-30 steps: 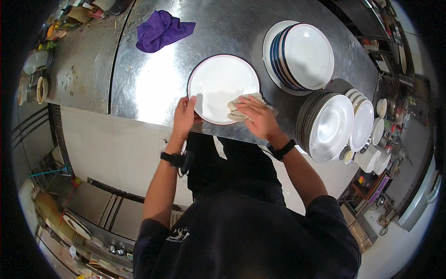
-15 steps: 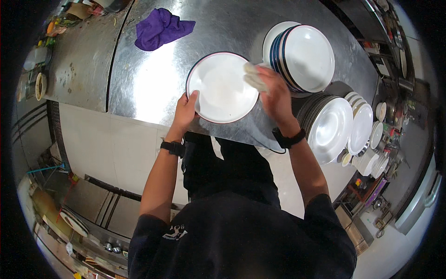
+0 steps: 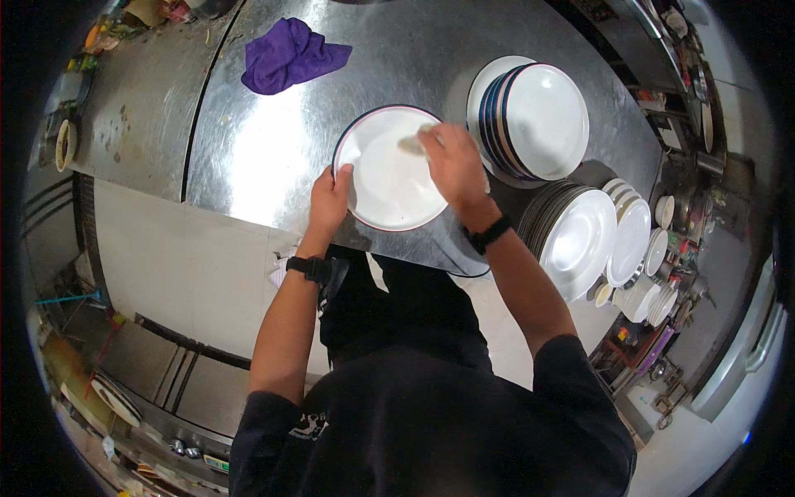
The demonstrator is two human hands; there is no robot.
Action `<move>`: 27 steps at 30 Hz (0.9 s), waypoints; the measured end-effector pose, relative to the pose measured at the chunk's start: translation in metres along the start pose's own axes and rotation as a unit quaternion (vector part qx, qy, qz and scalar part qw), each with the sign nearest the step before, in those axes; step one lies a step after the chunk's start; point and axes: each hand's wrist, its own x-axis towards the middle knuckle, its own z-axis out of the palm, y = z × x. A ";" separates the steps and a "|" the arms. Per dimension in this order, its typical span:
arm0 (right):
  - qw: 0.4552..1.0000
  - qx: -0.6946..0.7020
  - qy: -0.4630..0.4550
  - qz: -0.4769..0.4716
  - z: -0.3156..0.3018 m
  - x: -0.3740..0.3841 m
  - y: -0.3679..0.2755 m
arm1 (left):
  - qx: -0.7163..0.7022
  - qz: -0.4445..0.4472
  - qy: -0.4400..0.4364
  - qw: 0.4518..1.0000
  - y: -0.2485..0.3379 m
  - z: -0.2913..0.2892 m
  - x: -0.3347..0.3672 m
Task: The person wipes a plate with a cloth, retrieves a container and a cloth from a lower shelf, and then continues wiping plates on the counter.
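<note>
A white plate (image 3: pixel 383 178) with a dark blue rim and a thin red line is held over the front edge of the steel counter. My left hand (image 3: pixel 330 197) grips its left edge, thumb on the upper face and fingers hidden beneath. My right hand (image 3: pixel 457 166) is closed on a pale cloth (image 3: pixel 411 146), which lies against the plate's right half; motion blurs it a little. To the right, a stack of dark-rimmed plates (image 3: pixel 546 123) stands on the counter. Nearer me is another stack of white plates (image 3: pixel 580 244) beside my right forearm.
A crumpled purple cloth (image 3: pixel 291 58) lies on the steel counter (image 3: pixel 414 54) at the far left. Smaller white plates (image 3: pixel 629 240) and bowls (image 3: pixel 638 300) line the right side. A seam divides the counter from a stained steel surface (image 3: pixel 149 116) at left.
My right hand has moved the pale cloth left, from the plate's right rim onto its upper face. My left hand keeps its hold. The whole view has shifted slightly.
</note>
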 end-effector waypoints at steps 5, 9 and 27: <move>0.994 -0.089 -0.057 -0.011 0.010 -0.014 0.011 | 0.005 0.027 0.008 1.000 0.008 0.002 0.001; 0.997 -0.059 -0.051 -0.020 0.009 -0.019 0.011 | 0.021 0.035 0.002 0.999 0.006 0.000 0.000; 0.988 -0.123 -0.086 0.030 -0.001 -0.020 0.003 | 0.043 0.034 0.033 0.998 0.001 0.009 0.006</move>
